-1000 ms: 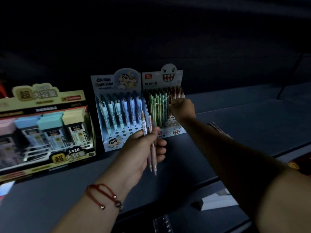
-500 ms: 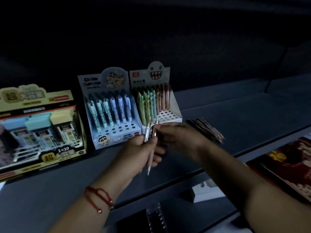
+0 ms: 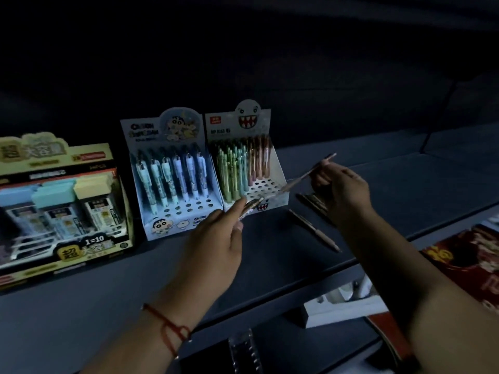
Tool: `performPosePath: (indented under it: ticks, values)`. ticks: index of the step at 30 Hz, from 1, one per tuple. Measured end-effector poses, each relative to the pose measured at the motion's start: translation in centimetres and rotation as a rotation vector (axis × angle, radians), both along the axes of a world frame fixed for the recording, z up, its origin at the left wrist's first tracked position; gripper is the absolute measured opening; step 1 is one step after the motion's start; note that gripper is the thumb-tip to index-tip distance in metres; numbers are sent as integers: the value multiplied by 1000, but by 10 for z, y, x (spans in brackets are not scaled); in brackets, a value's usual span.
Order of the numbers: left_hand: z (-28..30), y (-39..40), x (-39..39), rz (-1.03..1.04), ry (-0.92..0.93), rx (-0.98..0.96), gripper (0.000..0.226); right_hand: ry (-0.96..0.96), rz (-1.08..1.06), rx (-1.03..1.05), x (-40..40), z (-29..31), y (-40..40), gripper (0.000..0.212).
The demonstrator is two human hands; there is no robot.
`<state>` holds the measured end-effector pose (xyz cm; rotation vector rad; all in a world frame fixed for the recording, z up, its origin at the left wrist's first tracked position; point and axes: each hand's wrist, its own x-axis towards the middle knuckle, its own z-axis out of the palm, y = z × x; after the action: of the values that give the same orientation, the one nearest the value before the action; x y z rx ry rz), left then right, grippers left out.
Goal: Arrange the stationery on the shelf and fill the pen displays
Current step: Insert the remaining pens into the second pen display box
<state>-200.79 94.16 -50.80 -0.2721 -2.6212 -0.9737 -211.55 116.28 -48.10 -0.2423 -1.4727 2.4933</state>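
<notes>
A dark shelf runs across the view and carries everything else. At its left end stands the biggest item, a yellow-edged refill box with pastel-capped packs inside. Just right of it is a blue cartoon pen display with a row of pale blue pens upright at its back and open holes in front. Touching that one's right side is a white toothy-face pen display, its back rows packed with green, teal and brown pens, its front holes unfilled. The left hand, a red cord at its wrist, is raised in front of the two displays with its fingers closed on a pen that points toward the white display's front edge. The right hand is up beside that display, fingers pinched round the upper part of a slim brown pen whose tip slants down toward the open holes. A loose pen lies on the shelf between the arms, and a small dim pile of pens sits partly hidden behind the right hand.
</notes>
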Motion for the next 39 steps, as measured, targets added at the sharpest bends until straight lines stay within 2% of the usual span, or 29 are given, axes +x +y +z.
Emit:
performPosePath:
  ticks: [3,8,14,20,25,30,36,39]
  values:
    - [-6,-1,-5,-15,51,-54,50,19,-82,15,-17,0,-10,6]
    - [-7,-7,-10,-15,83,-94,48,85,-151,224,-40,-4,-32,2]
    - [-10,-14,-13,-4,95,-96,46,160,-237,615,-68,-5,-38,6]
    - [-11,-17,-16,5,103,-86,46,188,-181,982,-81,-12,-40,14]
    - [-11,-13,-15,19,121,-110,45,125,-178,1111,-97,0,-51,12]
    - [-12,-13,-8,25,107,-96,46,12,-147,1226,-107,9,-63,25]
    - [-5,-18,-10,60,118,-63,44,-58,-210,1360,-102,14,-69,26]
    - [2,-14,-8,70,123,-36,41,-63,-172,1375,-94,18,-61,28]
